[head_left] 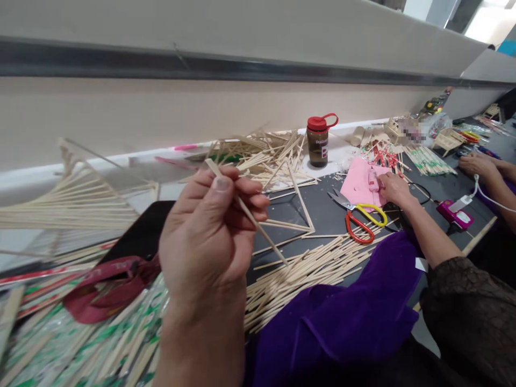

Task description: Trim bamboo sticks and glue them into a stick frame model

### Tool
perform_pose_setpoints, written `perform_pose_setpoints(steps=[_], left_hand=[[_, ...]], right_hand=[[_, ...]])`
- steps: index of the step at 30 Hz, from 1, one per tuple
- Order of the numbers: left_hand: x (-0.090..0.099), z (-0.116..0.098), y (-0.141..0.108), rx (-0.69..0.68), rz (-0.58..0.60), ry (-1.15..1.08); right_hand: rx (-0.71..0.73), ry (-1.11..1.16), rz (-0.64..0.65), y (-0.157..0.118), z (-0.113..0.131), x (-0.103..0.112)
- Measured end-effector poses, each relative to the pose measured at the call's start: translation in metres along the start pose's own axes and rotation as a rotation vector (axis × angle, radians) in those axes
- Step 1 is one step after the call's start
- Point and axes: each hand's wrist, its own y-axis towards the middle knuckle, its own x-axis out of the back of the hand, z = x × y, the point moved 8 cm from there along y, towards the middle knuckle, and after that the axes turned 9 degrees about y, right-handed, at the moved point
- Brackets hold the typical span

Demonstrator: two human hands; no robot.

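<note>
My left hand (213, 226) is raised in the middle, with thumb and fingers pinched on a thin wooden stick (264, 231). The stick slants down to the right, its upper end poking out above the thumb. Its lower tip appears over a pile of loose sticks (306, 271) on the dark table. Beyond my fingers, several sticks joined at angles form a frame (300, 199). My right hand is out of view.
Red-and-yellow-handled scissors (358, 217) lie near pink paper (357, 180), touched by another person's hand (395, 189). A red-lidded bottle (317, 142) stands behind. Purple cloth (330, 322) lies in front. At left are a fan-like stick structure (88, 188), red strap (108, 290) and wrapped sticks (100, 344).
</note>
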Motion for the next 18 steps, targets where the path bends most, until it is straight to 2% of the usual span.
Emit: perform_pose_setpoints(steps=[3, 6, 13, 18], left_hand=[[-0.003, 0.005, 0.002, -0.022, 0.06, 0.017], [-0.002, 0.01, 0.004, -0.039, 0.088, 0.033], [-0.004, 0.015, 0.005, -0.009, 0.091, 0.06], [-0.006, 0.015, 0.003, -0.009, 0.091, 0.068]], right_hand=[[0.015, 0.073, -0.024, 0.009, -0.01, -0.013], [0.017, 0.196, -0.065, 0.011, -0.019, -0.016], [-0.104, 0.691, -0.299, 0.01, -0.04, 0.019], [-0.106, 1.191, -0.265, 0.005, -0.019, 0.04]])
